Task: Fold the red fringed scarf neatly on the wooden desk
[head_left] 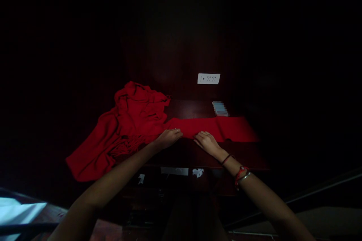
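Observation:
A long red scarf (195, 126) lies across the dark table. Its right part is a flat, folded strip, while the left part is heaped in loose creases with what looks like fringe near the front. My left hand (169, 138) pinches the strip's near edge, close to where it meets the heap. A short way to the right, my right hand (207, 143) has its fingers closed together at the same edge, thumb side toward the left hand. Shadow hides exactly how much cloth lies between the fingers.
A white power socket (208, 79) sits on the dark panel behind. A blurred pale-blue rectangular object (220, 109) lies behind the strip. Below the table's front edge (243, 168) are white scraps (198, 172). Something pale and bright (19, 211) shows at lower left.

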`<state>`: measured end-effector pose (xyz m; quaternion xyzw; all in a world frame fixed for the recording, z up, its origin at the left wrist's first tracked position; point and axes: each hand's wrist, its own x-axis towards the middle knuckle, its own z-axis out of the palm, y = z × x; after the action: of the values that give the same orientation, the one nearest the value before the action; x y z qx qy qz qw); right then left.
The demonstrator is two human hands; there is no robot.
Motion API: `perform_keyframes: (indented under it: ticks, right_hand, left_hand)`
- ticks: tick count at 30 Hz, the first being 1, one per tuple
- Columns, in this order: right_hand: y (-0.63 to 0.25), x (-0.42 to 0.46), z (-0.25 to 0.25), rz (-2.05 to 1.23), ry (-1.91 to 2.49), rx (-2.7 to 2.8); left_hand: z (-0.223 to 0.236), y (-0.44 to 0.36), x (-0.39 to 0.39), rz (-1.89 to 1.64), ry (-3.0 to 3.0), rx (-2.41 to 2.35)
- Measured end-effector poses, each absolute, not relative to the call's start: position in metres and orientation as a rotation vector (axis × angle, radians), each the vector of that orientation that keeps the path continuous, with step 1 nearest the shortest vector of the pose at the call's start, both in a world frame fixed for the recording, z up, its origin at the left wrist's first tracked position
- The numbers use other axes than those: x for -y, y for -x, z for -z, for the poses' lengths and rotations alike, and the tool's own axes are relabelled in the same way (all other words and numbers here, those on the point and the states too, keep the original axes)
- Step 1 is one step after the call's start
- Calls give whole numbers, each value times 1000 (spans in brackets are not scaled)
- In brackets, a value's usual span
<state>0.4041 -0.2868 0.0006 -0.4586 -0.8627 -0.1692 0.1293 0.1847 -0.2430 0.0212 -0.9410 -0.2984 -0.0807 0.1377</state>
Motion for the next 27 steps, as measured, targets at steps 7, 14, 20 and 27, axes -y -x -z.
perform_keyframes:
  ticks: [7,14,20,27]
  right_hand:
    - [-409,287,-2,495,1413,2467]
    - [-417,288,-7,430,1512,2503]
    - [-406,297,-9,551,1461,2578]
    - [-400,299,-8,616,1397,2627]
  left_hand:
    - [-28,-187,246,202,2736,879]
    - [-26,-186,249,1,2672,958]
    - [-26,-185,250,-28,2725,919]
    - [-46,-175,231,-176,3055,817]
